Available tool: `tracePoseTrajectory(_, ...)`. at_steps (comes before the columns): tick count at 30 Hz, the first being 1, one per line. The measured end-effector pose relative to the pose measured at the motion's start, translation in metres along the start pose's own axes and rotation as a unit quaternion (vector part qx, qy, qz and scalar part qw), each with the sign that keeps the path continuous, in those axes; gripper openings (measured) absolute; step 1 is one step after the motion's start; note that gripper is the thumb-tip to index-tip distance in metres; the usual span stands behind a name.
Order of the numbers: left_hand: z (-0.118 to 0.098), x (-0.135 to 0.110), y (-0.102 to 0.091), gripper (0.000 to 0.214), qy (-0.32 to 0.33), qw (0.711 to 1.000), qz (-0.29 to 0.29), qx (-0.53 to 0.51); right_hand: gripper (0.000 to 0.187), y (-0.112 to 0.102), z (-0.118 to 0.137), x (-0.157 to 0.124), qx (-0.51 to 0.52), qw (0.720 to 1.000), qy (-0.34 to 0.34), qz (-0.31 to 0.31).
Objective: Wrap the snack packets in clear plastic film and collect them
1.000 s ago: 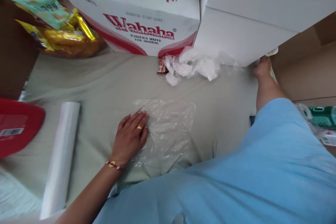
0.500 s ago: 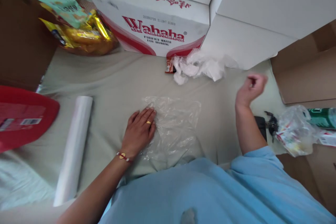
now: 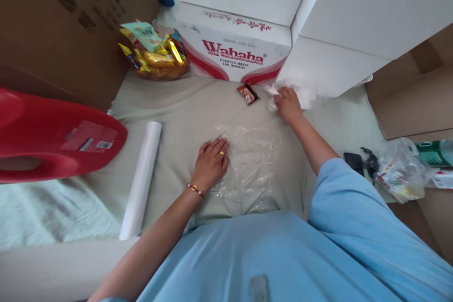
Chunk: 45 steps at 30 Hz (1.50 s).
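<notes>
My left hand (image 3: 211, 163) lies flat, fingers stretched out, on the left edge of a clear plastic bag (image 3: 253, 165) spread over the pale green cloth (image 3: 180, 113). The bag is wrinkled and see-through. Farther forward, my right hand (image 3: 289, 105) has its fingers curled onto crumpled white plastic (image 3: 307, 96) in front of the boxes. That plastic is partly hidden by the hand and blurred. A small brown-red packet (image 3: 248, 94) lies just left of the right hand, apart from it.
A white roll (image 3: 141, 179) and a red jug (image 3: 81, 137) lie at the left. Behind stand a Wahaha box (image 3: 233, 56), white boxes (image 3: 354, 4) and a bowl of snacks (image 3: 159, 71). At the right are a filled plastic bag (image 3: 401, 167) and a green bottle (image 3: 433, 153).
My right hand has come forward and left from the right side onto the crumpled white plastic, which has shifted right, uncovering the packet. My left hand stays on the clear bag. The view has shifted.
</notes>
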<state>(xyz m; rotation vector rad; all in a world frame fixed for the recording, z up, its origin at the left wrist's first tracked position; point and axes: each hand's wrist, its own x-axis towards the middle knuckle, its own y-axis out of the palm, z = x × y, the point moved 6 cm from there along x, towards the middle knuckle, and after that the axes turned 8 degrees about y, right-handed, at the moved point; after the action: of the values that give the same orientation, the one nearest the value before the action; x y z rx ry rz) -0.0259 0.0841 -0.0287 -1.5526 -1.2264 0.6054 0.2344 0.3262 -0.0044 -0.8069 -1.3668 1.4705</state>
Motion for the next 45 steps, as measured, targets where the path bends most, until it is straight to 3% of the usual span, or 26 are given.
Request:
tracePoseTrajectory(4,-0.001,0.000,0.000,0.047,-0.001,1.000,0.002,-0.002,0.046,-0.015,-0.024,-0.012,-0.011,1.000,0.027,0.003)
tracePoseTrajectory(8,-0.002,0.000,0.000,0.046,-0.004,1.000,0.007,-0.005,0.040,-0.048,0.008,-0.004,0.002,0.998,0.022,-0.052)
tracePoseTrajectory(11,-0.002,-0.001,0.000,0.046,-0.003,1.000,0.009,-0.011,0.036,-0.069,0.063,0.013,0.026,0.996,-0.002,-0.082)
tracePoseTrajectory(13,-0.002,-0.001,0.000,0.046,-0.002,1.000,0.008,-0.012,0.036,-0.066,0.113,0.027,0.040,0.997,-0.040,-0.047)
tracePoseTrajectory(17,-0.001,-0.002,0.002,0.046,0.002,1.000,0.010,-0.011,0.030,-0.032,0.222,0.066,0.043,0.988,-0.141,0.044)
tracePoseTrajectory(19,-0.002,-0.003,0.002,0.046,0.003,1.000,0.014,-0.010,0.035,-0.015,0.267,0.092,0.070,0.982,-0.174,0.037)
tracePoseTrajectory(21,-0.002,-0.003,0.002,0.046,0.003,1.000,0.017,-0.011,0.040,0.001,0.300,0.120,0.113,0.977,-0.177,0.029)
tracePoseTrajectory(24,-0.002,-0.003,0.001,0.046,0.001,1.000,0.018,-0.017,0.027,0.026,0.322,0.150,0.143,0.982,-0.112,0.054)
tracePoseTrajectory(26,-0.001,-0.003,0.000,0.046,-0.001,1.000,0.018,-0.022,0.019,0.038,0.327,0.150,0.151,0.983,-0.076,0.065)
tracePoseTrajectory(28,-0.001,-0.003,0.000,0.047,-0.001,1.000,0.014,-0.027,0.022,0.043,0.330,0.132,0.160,0.982,-0.085,0.061)
tracePoseTrajectory(32,0.000,-0.002,0.000,0.043,0.003,1.000,0.004,-0.027,0.023,0.041,0.330,0.055,0.165,0.967,-0.177,0.073)
tracePoseTrajectory(36,0.003,-0.003,0.006,0.036,-0.016,0.999,0.028,-0.023,0.022,0.022,0.312,-0.029,0.239,0.945,-0.202,0.099)
tracePoseTrajectory(40,0.002,-0.003,0.004,0.049,-0.008,1.000,0.013,0.000,0.018,-0.009,0.272,-0.082,0.388,0.911,-0.122,0.068)
tracePoseTrajectory(42,0.000,-0.002,0.001,0.048,0.003,1.000,0.002,0.000,0.019,-0.017,0.241,-0.088,0.478,0.877,-0.028,0.040)
tracePoseTrajectory(43,0.000,-0.002,0.000,0.046,0.005,1.000,0.001,-0.002,0.020,-0.017,0.224,-0.085,0.532,0.846,0.026,0.026)
tracePoseTrajectory(45,0.000,-0.001,0.000,0.045,0.004,1.000,0.004,-0.001,0.025,-0.012,0.190,-0.071,0.652,0.748,0.123,0.007)
